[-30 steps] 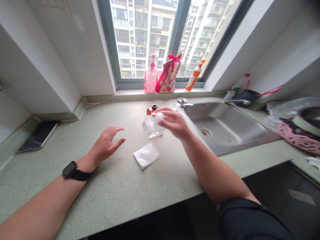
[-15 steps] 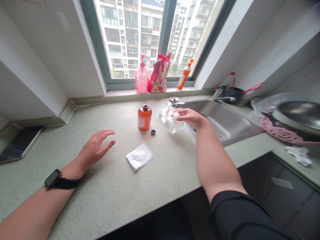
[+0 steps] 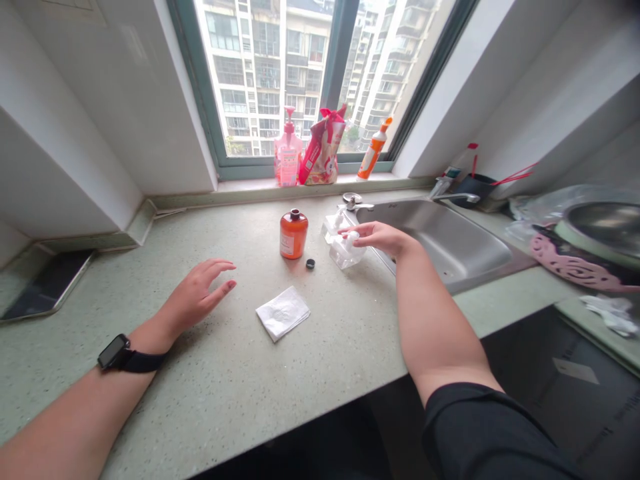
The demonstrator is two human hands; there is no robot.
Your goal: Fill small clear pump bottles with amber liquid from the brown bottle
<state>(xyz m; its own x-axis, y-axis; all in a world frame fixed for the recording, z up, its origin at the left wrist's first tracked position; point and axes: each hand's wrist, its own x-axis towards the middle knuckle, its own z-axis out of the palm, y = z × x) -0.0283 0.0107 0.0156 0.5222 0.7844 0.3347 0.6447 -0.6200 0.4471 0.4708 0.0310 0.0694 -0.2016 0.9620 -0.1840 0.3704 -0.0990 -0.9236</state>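
Two clear square pump bottles stand beside the sink. My right hand (image 3: pixel 377 239) has its fingers closed round the white pump head of the nearer clear pump bottle (image 3: pixel 345 256), which stands upright on the counter. Just behind it, partly covered by my fingers, is the other clear pump bottle (image 3: pixel 331 229). To their left is an uncapped orange-brown bottle (image 3: pixel 293 235) with a pale label, and its small black cap (image 3: pixel 311 264) lies in front. My left hand (image 3: pixel 199 297), a black watch on its wrist, rests open on the counter. A folded white tissue (image 3: pixel 283 313) lies between both hands.
The steel sink (image 3: pixel 520 259) with its tap lies to the right. A pink pump bottle (image 3: pixel 289 157), a red bag (image 3: pixel 323 150) and an orange bottle (image 3: pixel 373 152) line the windowsill. A dark flat panel (image 3: pixel 47 283) is at the left; a metal pan (image 3: pixel 607 227) sits far right.
The nearer clear pump bottle has shifted slightly left and toward me, with my right hand on its pump. My left hand stays put on the counter. The whole view has moved a little.
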